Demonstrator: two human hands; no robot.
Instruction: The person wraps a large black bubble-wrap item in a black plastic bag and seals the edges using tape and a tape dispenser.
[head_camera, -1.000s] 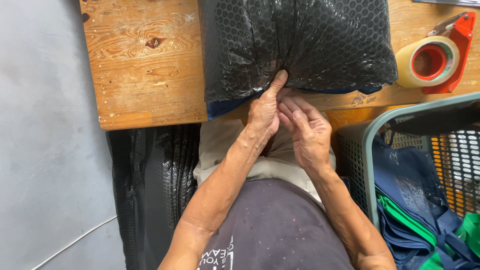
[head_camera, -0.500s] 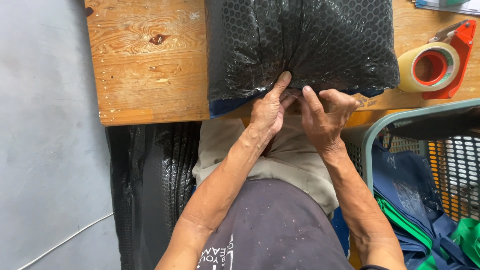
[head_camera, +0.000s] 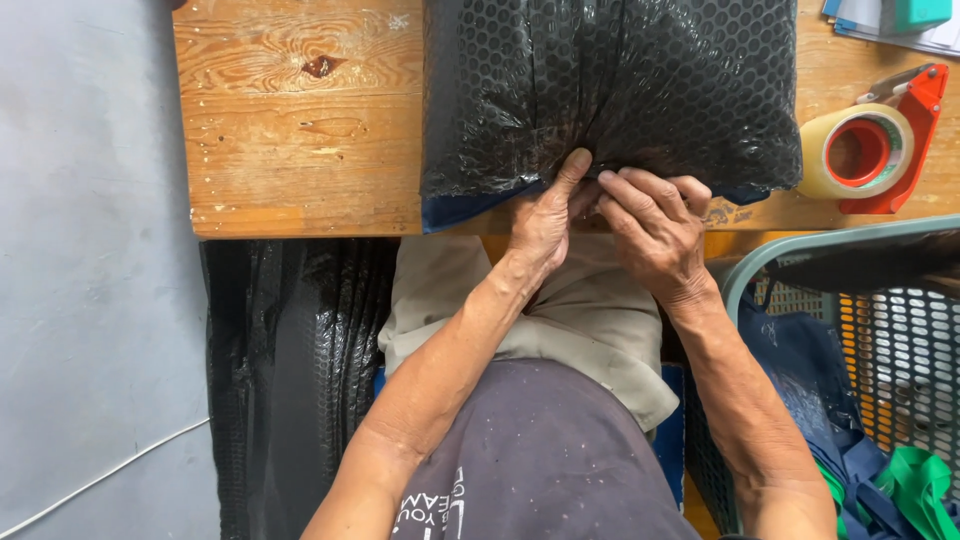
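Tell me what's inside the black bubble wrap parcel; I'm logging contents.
Only a blue edge peeks out at the lower left corner of the black bubble wrap parcel. The rest is covered by wrap, so it cannot be identified. The left hand and right hand pinch its near edge.

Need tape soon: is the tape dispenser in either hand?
No, the tape dispenser lies on the table while both hands press the black bundle.

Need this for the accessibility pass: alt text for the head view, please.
Seen from above, a person's left hand and right hand press on the near edge of a black bubble-wrapped parcel on a wooden table. A tape dispenser lies to the right; a plastic basket with cloth bags stands below it.
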